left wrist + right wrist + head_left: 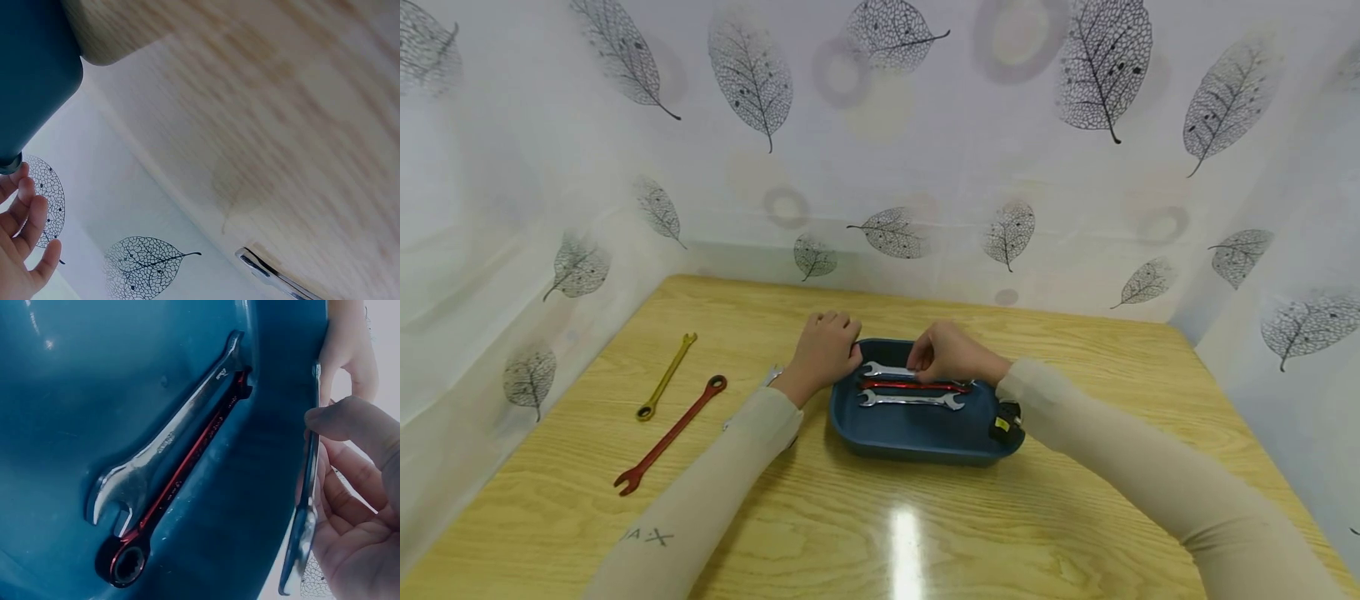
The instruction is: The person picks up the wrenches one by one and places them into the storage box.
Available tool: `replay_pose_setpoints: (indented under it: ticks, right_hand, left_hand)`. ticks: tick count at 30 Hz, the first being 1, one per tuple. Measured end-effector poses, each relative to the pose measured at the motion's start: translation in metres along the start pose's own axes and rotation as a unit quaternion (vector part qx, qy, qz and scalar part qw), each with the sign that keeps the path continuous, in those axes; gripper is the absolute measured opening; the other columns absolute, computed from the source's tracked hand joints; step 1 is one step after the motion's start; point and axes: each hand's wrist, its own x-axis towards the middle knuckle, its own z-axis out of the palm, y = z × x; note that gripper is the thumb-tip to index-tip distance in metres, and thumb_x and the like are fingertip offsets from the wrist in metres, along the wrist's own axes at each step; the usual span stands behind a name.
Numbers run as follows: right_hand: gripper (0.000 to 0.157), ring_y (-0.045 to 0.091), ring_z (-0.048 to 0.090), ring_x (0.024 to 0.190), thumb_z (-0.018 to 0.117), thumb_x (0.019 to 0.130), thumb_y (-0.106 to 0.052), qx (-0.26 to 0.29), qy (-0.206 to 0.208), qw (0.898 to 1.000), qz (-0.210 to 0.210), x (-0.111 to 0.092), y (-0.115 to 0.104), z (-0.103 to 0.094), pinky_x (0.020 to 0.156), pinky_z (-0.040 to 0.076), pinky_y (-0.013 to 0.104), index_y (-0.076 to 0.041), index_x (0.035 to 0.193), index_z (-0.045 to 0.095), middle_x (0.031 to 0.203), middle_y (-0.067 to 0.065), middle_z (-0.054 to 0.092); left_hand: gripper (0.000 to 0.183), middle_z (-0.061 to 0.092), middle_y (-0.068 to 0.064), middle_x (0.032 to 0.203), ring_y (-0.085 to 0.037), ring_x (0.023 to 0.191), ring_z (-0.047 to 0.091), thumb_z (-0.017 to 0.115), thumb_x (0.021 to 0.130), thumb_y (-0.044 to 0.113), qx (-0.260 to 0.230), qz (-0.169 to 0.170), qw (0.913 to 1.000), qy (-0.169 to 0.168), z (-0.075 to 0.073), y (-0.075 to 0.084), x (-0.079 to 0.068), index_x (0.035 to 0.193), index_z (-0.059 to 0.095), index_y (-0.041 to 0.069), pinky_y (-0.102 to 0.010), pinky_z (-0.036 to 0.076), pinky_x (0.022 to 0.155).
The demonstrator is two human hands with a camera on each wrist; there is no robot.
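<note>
A blue tray (917, 458) stands on the wooden table. At its far left corner, my left hand (826, 354) grips the rim, with fingertips at the edge in the left wrist view. Over the far side of the tray, my right hand (953, 354) pinches a silver wrench (305, 519) between thumb and fingers. That wrench stands edge-on, close to the tray wall, in the right wrist view. Below it, a red ratchet wrench (187, 462) and a silver open-end wrench (165, 440) lie side by side on the tray floor.
A black-and-yellow tape measure (1004, 422) sits at the tray's right end, beside my right sleeve. Left of the tray lie a yellow ratchet wrench (667, 377) and a larger red one (672, 433). My left arm partly covers another silver wrench (773, 376).
</note>
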Motion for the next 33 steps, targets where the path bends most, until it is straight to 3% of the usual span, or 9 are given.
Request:
replay_pose_setpoints:
  ticks: [20, 33]
  right_hand:
    - [0.008, 0.007, 0.061, 0.063, 0.073, 0.074, -0.003, 0.012, 0.002, 1.0, -0.012, 0.004, 0.013, 0.017, 0.06, 0.051, 0.021, -0.004, 0.082, 0.074, 0.076, 0.006, 0.071]
    - [0.009, 0.006, 0.062, 0.066, 0.073, 0.075, -0.004, 0.026, -0.022, 0.999, -0.018, 0.01, 0.025, 0.028, 0.061, 0.052, 0.02, -0.005, 0.084, 0.074, 0.079, 0.005, 0.072]
  left_hand:
    - [0.012, 0.061, -0.006, 0.089, -0.025, 0.089, 0.059, 0.059, 0.082, 0.023, 0.002, -0.001, 1.0, 0.0, 0.001, 0.001, 0.0, 0.084, 0.058, 0.011, -0.045, 0.045, 0.087]
    - [0.011, 0.059, -0.006, 0.086, -0.025, 0.087, 0.058, 0.059, 0.082, 0.022, 0.001, 0.003, 0.9999, 0.011, 0.002, 0.0, -0.001, 0.083, 0.057, 0.011, -0.044, 0.045, 0.085]
